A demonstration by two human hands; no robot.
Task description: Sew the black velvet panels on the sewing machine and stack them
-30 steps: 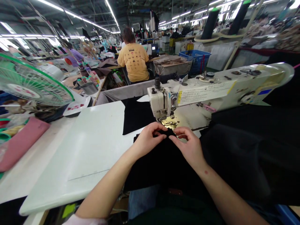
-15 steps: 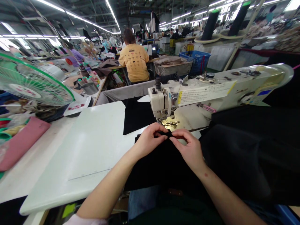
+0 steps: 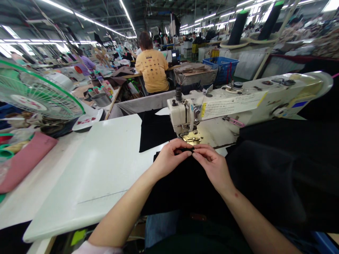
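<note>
Black fabric [image 3: 182, 187] hangs over the table's front edge, below the sewing machine [image 3: 182, 114]. My left hand [image 3: 172, 157] pinches its upper edge between thumb and fingers. Close beside it, my right hand [image 3: 212, 163] pinches the same edge, the fingertips of both hands nearly touching. Both hands are just in front of the metal needle plate [image 3: 192, 138]. Another black piece [image 3: 155, 130] lies flat on the white table [image 3: 106, 155], left of the machine head.
A fan [image 3: 39, 93] and a pink cloth roll [image 3: 29, 158] are at the left. More black fabric [image 3: 265, 169] is heaped at the right. A person in a yellow shirt [image 3: 152, 70] sits ahead, beyond the machine. Thread cones [image 3: 237, 30] stand at the upper right.
My right hand has shifted slightly left and its fingers are closer to my left fingertips. Less of the black fabric shows between them.
</note>
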